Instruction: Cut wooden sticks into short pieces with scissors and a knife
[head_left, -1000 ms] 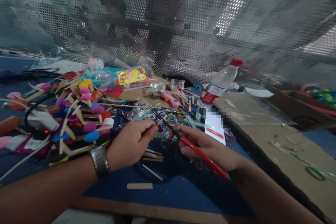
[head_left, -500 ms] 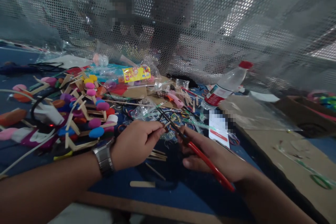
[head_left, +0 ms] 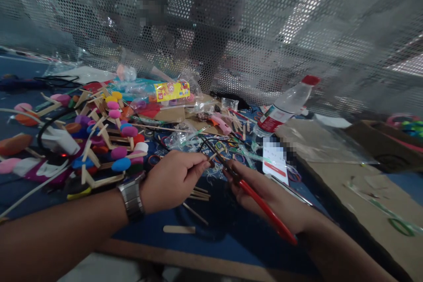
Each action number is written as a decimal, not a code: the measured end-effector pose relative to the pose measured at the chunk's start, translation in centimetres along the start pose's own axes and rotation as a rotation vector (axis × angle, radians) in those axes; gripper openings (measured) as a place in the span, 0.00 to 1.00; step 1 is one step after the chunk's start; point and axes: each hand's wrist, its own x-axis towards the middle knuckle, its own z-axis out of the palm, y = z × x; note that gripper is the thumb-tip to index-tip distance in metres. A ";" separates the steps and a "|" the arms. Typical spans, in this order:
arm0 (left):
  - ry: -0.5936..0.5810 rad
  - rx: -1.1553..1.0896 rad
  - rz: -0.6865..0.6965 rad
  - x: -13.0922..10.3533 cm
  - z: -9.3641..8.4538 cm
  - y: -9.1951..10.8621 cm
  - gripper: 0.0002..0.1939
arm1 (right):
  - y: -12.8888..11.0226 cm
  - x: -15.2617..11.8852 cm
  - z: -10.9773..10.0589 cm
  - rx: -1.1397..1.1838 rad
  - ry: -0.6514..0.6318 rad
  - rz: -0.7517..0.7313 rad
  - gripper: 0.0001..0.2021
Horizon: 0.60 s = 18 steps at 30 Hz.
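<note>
My left hand (head_left: 175,180), a watch (head_left: 131,196) on its wrist, pinches a thin wooden stick (head_left: 216,154) between thumb and forefinger. Wrapped around red-handled long-nose pliers (head_left: 264,209) is my right hand (head_left: 254,189). The pliers' dark jaws point away and lie over the stick; whether they touch it I cannot tell. Below my left hand several thin sticks (head_left: 200,194) lie on the blue table, with a flat craft stick (head_left: 179,229) nearer the front edge. Part of the stick is hidden by my fingers.
Stick-and-foam pieces (head_left: 109,141) crowd the left beside a white charger (head_left: 59,141) and cables. Rubber bands (head_left: 228,145), a yellow-labelled packet (head_left: 172,91) and a pink tool (head_left: 220,123) lie ahead. A bottle (head_left: 274,116), phone (head_left: 275,161) and cardboard box (head_left: 380,145) are right.
Both hands stay almost in place. The fingers of my right hand have drawn in around the pliers' handles, and the stick's far end shows more beyond the jaws.
</note>
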 end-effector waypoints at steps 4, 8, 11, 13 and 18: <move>0.039 0.029 -0.019 0.0 0.1 -0.1 0.18 | -0.9 0.5 0.2 0.077 -0.023 0.054 0.17; 0.069 0.118 -0.016 -0.1 0.1 -0.1 0.17 | -1.4 0.8 0.2 0.116 -0.037 0.100 0.16; 0.071 0.172 0.011 -0.1 0.2 -0.1 0.17 | -1.0 0.7 0.1 0.088 -0.037 0.079 0.14; 0.066 0.170 0.016 -0.1 0.2 -0.1 0.18 | -0.8 0.5 0.1 0.063 -0.032 0.048 0.15; 0.063 0.159 0.023 -0.1 0.1 0.0 0.18 | -0.7 0.2 0.0 0.042 -0.014 0.007 0.27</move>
